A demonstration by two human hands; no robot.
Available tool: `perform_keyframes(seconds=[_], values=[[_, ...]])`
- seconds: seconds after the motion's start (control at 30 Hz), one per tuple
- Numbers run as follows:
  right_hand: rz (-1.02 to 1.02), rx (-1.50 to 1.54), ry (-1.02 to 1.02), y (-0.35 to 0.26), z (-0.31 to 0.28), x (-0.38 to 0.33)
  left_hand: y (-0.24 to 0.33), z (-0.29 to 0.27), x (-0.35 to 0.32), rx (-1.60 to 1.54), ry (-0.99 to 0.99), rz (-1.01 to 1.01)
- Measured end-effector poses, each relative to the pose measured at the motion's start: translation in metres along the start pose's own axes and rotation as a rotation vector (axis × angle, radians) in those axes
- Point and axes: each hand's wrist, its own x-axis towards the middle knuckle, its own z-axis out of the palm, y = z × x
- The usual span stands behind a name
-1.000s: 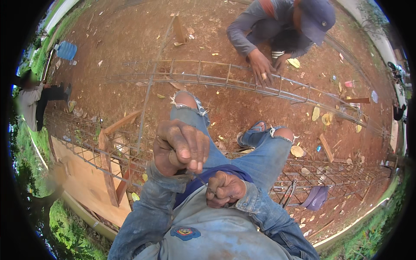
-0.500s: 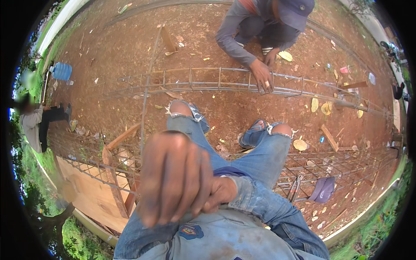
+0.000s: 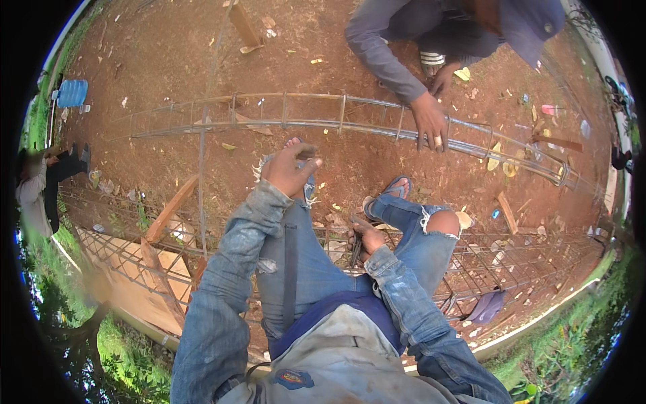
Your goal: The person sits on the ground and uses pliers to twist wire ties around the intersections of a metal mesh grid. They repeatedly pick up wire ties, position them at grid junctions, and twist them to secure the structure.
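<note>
My left hand (image 3: pixel 291 173) is over my left knee, fingers loosely bent, thumb apart from them, with nothing visible in it. Low between my thighs, my right hand (image 3: pixel 369 238) is closed around a dark metal hand tool (image 3: pixel 356 250) that looks like pincers; its lower end points toward me. Beyond my feet a long, narrow rebar cage (image 3: pixel 313 124) with square stirrups runs from left to right. A co-worker's hand (image 3: pixel 431 122) rests on its right part, the fingers over the bars. Neither of my hands touches this cage.
More rebar mesh (image 3: pixel 484 269) lies under and beside my legs. A plywood sheet (image 3: pixel 128 269) and wooden pieces (image 3: pixel 173 209) are at the left. A purple cloth item (image 3: pixel 486 307) hangs on the mesh. A blue water jug (image 3: pixel 72 93) and a seated person are far left.
My hands, together close to my chest before, have come apart. The left has moved out to my knee, the right down between my thighs. The co-worker's hand stays on the cage.
</note>
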Motion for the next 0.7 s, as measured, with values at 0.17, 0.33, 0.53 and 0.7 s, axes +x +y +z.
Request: perform_keyframes(seconds=[0.17,0.33,0.53,0.7], values=[[0.004,-0.124,0.112,-0.016,0.003,0.052,-0.006,0.016,0.070,0.647,0.037,0.177],[0.038,-0.095,0.134,-0.042,0.018,0.067,-0.019,0.033,0.122,0.524,-0.304,-0.021],[-0.063,-0.127,0.231,-0.040,0.024,0.100,-0.051,0.055,0.114,0.513,-0.176,0.156],[-0.148,-0.066,0.166,-0.034,0.012,0.136,-0.056,0.072,0.113,0.537,-0.090,0.231]])
